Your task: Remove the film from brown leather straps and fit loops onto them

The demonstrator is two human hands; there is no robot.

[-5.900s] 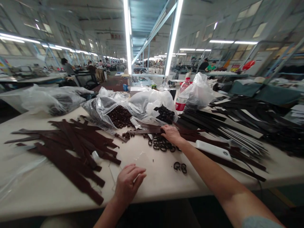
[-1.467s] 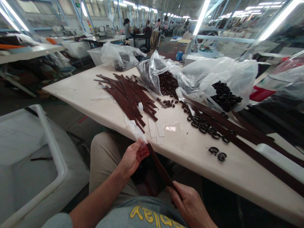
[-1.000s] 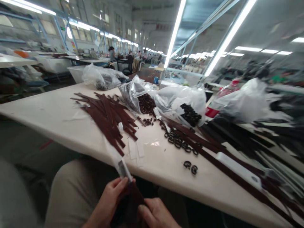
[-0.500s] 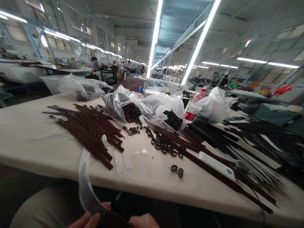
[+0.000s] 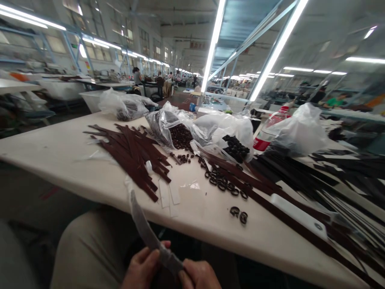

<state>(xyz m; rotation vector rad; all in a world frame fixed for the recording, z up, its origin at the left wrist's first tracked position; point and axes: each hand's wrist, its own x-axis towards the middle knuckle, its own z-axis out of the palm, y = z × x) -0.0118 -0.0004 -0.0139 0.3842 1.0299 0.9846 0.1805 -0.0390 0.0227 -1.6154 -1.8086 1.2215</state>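
Note:
A long strip of clear plastic film (image 5: 142, 224) runs from the table's front edge down to my hands, looking greyish, with something dark around its lower end. My left hand (image 5: 142, 265) pinches the film between thumb and fingers. Close by on the right, my right hand (image 5: 200, 275) is closed on the film's lower end; its fingertips are partly hidden. Just beyond the film, a pile of dark brown straps (image 5: 132, 154) lies on the table (image 5: 192, 218).
Small dark loops (image 5: 222, 182) lie mid-table, with two more (image 5: 239, 214) nearer me. Behind them stand plastic bags of brown (image 5: 180, 136) and black pieces (image 5: 236, 148) and a red-capped bottle (image 5: 270, 128). A white block (image 5: 297, 214) and long black strips (image 5: 279, 172) lie right.
The view has swung left, so the table contents sit farther right. Both hands have come up more into view. The film, pale and bowed before, now looks greyer and straighter.

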